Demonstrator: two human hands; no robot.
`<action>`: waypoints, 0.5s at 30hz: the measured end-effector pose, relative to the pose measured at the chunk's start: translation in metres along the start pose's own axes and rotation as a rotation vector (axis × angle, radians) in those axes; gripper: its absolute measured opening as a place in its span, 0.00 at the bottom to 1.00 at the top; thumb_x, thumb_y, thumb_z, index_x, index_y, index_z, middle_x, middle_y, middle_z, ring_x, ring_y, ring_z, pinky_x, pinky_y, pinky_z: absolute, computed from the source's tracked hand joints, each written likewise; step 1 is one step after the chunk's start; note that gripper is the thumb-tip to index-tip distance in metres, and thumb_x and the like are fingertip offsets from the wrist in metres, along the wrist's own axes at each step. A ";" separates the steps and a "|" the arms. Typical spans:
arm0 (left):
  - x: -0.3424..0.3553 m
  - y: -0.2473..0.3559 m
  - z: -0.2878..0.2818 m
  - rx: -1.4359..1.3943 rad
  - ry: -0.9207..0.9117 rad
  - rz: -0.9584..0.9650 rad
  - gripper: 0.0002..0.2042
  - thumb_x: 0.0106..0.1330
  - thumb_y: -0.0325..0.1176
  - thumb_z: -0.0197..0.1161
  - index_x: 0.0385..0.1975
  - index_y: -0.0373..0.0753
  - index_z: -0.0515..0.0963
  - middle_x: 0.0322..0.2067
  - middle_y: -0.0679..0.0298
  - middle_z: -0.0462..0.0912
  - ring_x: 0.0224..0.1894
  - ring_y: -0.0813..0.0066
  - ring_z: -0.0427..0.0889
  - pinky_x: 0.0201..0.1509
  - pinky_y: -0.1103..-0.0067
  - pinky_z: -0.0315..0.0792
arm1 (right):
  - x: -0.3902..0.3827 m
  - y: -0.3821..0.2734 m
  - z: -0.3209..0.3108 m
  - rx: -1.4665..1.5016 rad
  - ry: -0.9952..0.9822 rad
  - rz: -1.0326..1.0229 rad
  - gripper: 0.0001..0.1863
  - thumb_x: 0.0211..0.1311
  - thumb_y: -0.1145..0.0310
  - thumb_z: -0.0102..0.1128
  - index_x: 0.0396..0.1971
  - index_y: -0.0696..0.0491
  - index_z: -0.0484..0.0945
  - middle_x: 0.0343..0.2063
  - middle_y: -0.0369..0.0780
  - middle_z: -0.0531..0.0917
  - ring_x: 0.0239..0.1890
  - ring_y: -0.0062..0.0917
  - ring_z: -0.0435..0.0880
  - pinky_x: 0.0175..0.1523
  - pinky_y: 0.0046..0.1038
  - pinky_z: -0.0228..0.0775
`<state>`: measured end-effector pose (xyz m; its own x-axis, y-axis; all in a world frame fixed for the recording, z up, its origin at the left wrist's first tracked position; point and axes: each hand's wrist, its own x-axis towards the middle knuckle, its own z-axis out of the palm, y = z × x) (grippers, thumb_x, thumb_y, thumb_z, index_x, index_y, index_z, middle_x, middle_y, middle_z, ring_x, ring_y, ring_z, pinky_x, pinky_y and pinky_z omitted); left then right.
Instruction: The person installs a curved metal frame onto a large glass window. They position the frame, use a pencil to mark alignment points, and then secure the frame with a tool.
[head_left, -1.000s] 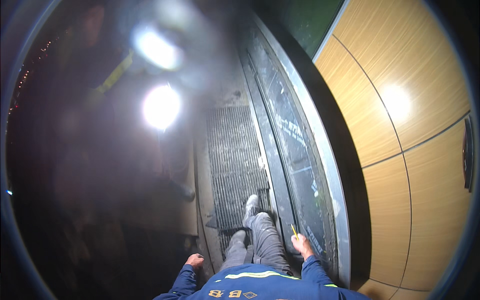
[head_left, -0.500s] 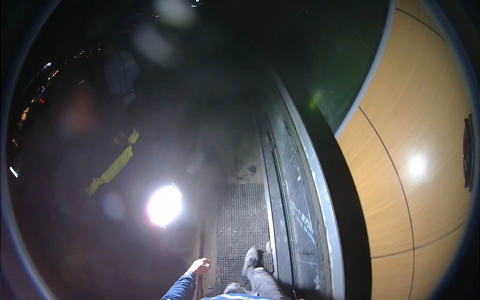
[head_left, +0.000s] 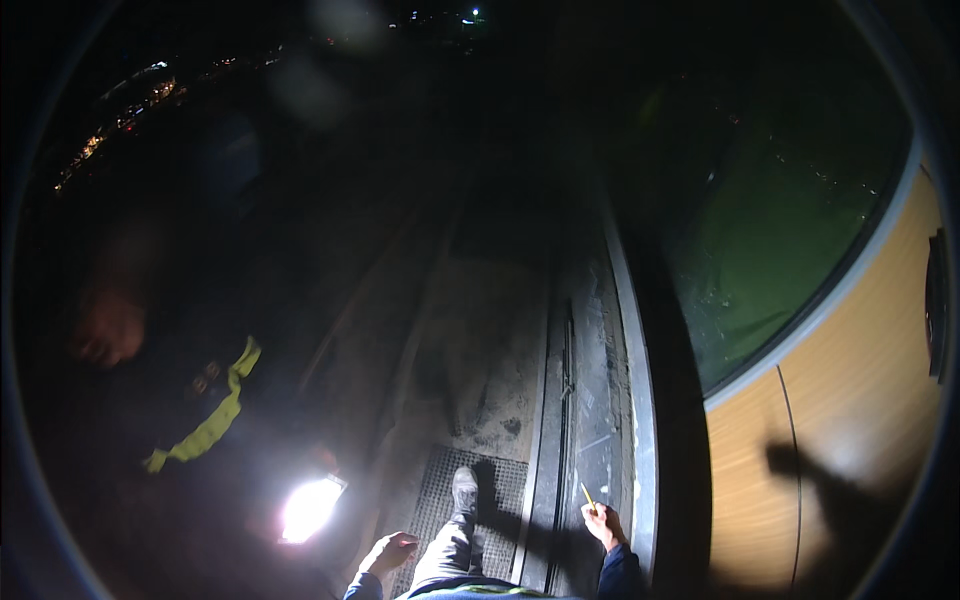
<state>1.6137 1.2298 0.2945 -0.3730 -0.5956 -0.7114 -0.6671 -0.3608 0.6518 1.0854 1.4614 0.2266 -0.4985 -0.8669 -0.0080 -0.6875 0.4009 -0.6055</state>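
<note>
My right hand [head_left: 603,524] is closed around a thin yellow pencil [head_left: 588,496], its tip pointing up and away over the dark metal sill [head_left: 597,440] at my right. The right sleeve is dark blue. At lower left, my left hand [head_left: 390,553] hangs beside my leg with loosely bent fingers and nothing visible in it. My shoe [head_left: 464,490] stands on a dark ribbed mat [head_left: 435,500] between the two hands.
A glaring lamp [head_left: 312,510] shines at lower left. Beyond it, a yellow strip [head_left: 205,430] and another person's blurred hand [head_left: 110,325] show in the dark. A curved wood-look panel [head_left: 850,370] borders the right, under dark glass [head_left: 770,270]. Far lights dot the upper left.
My right hand has come into view with the pencil. The view has shifted, so the mat sits lower and the panel farther right. A shadow has appeared on the panel.
</note>
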 end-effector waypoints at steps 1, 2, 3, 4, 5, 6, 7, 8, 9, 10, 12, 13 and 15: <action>0.018 0.009 -0.002 -0.055 0.018 0.012 0.13 0.75 0.37 0.65 0.54 0.39 0.84 0.41 0.59 0.90 0.40 0.72 0.92 0.42 0.76 0.85 | 0.028 0.014 0.016 0.041 -0.047 0.017 0.08 0.69 0.68 0.60 0.28 0.51 0.78 0.21 0.40 0.80 0.25 0.36 0.81 0.32 0.33 0.72; 0.053 0.011 -0.010 -0.108 0.045 0.003 0.13 0.76 0.36 0.64 0.53 0.39 0.85 0.41 0.58 0.90 0.39 0.72 0.92 0.42 0.75 0.85 | 0.059 0.029 0.039 0.055 -0.103 0.057 0.08 0.69 0.67 0.60 0.28 0.49 0.77 0.21 0.40 0.78 0.24 0.34 0.80 0.32 0.32 0.72; 0.097 0.021 0.001 -0.181 0.049 -0.005 0.12 0.76 0.35 0.63 0.53 0.39 0.85 0.41 0.58 0.90 0.38 0.72 0.92 0.41 0.75 0.86 | 0.084 0.056 0.043 0.018 -0.166 0.091 0.08 0.69 0.66 0.60 0.28 0.48 0.77 0.20 0.39 0.77 0.24 0.32 0.79 0.32 0.31 0.71; 0.160 0.042 -0.004 -0.034 0.065 0.084 0.12 0.74 0.36 0.63 0.51 0.40 0.86 0.42 0.56 0.90 0.41 0.67 0.91 0.45 0.71 0.84 | 0.114 0.081 0.048 -0.079 -0.226 0.082 0.08 0.68 0.65 0.60 0.27 0.47 0.77 0.20 0.39 0.75 0.23 0.30 0.78 0.31 0.30 0.70; 0.220 0.079 0.002 0.129 0.052 0.178 0.12 0.72 0.37 0.64 0.49 0.42 0.86 0.43 0.54 0.89 0.44 0.62 0.90 0.49 0.68 0.83 | 0.115 0.124 0.045 -0.231 -0.271 0.058 0.08 0.68 0.64 0.60 0.27 0.46 0.77 0.20 0.38 0.74 0.23 0.29 0.77 0.31 0.29 0.69; 0.244 0.111 -0.017 0.277 0.124 0.213 0.12 0.70 0.38 0.64 0.47 0.43 0.87 0.45 0.52 0.89 0.47 0.58 0.89 0.53 0.65 0.82 | 0.140 0.121 0.059 -0.392 -0.328 -0.093 0.08 0.68 0.64 0.60 0.27 0.44 0.77 0.19 0.38 0.72 0.22 0.27 0.75 0.31 0.29 0.68; 0.280 0.149 -0.042 0.337 0.098 0.334 0.13 0.69 0.44 0.66 0.45 0.44 0.87 0.49 0.47 0.87 0.55 0.57 0.87 0.59 0.61 0.79 | 0.162 0.124 0.059 -0.117 -0.427 0.234 0.09 0.68 0.63 0.59 0.26 0.44 0.77 0.19 0.38 0.73 0.22 0.27 0.75 0.30 0.29 0.68; 0.286 0.175 -0.068 0.358 0.156 0.393 0.14 0.69 0.45 0.66 0.45 0.43 0.87 0.49 0.46 0.87 0.54 0.54 0.87 0.58 0.61 0.79 | 0.172 0.096 0.072 0.118 -0.492 0.501 0.10 0.68 0.63 0.59 0.25 0.44 0.77 0.18 0.37 0.73 0.21 0.27 0.75 0.30 0.29 0.68; 0.312 0.220 -0.077 0.363 0.187 0.481 0.15 0.69 0.45 0.66 0.44 0.41 0.87 0.49 0.44 0.86 0.54 0.52 0.87 0.57 0.60 0.79 | 0.190 0.084 0.068 0.215 -0.514 0.665 0.10 0.68 0.63 0.59 0.24 0.44 0.77 0.18 0.37 0.73 0.21 0.27 0.75 0.29 0.30 0.67; 0.355 0.281 -0.089 0.338 0.187 0.479 0.14 0.71 0.44 0.65 0.46 0.41 0.86 0.47 0.46 0.87 0.52 0.55 0.88 0.55 0.62 0.80 | 0.220 0.081 0.065 0.242 -0.521 0.724 0.11 0.68 0.62 0.59 0.24 0.44 0.78 0.17 0.37 0.73 0.20 0.27 0.75 0.28 0.30 0.67; 0.459 0.365 -0.105 0.204 0.150 0.597 0.13 0.74 0.40 0.63 0.49 0.40 0.84 0.45 0.52 0.88 0.49 0.62 0.88 0.52 0.67 0.81 | 0.286 0.085 0.064 0.292 -0.480 0.814 0.12 0.68 0.61 0.58 0.22 0.44 0.78 0.16 0.36 0.74 0.19 0.28 0.75 0.27 0.31 0.66; 0.515 0.392 -0.119 0.083 0.130 0.660 0.12 0.75 0.39 0.63 0.51 0.40 0.83 0.44 0.55 0.88 0.47 0.66 0.88 0.50 0.70 0.81 | 0.325 0.086 0.070 0.298 -0.498 0.834 0.13 0.68 0.61 0.58 0.22 0.44 0.78 0.16 0.36 0.74 0.19 0.28 0.75 0.27 0.31 0.66; 0.613 0.466 -0.130 -0.023 -0.114 0.591 0.13 0.78 0.33 0.61 0.58 0.40 0.78 0.43 0.63 0.87 0.44 0.76 0.85 0.42 0.78 0.79 | 0.385 0.105 0.062 0.294 -0.486 0.937 0.14 0.68 0.60 0.58 0.20 0.44 0.78 0.15 0.36 0.75 0.18 0.28 0.75 0.26 0.32 0.66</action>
<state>1.1580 0.6030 0.1964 -0.7438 -0.6202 -0.2494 -0.3117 -0.0083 0.9502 0.8541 1.1516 0.1104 -0.4516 -0.3053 -0.8383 0.0403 0.9317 -0.3610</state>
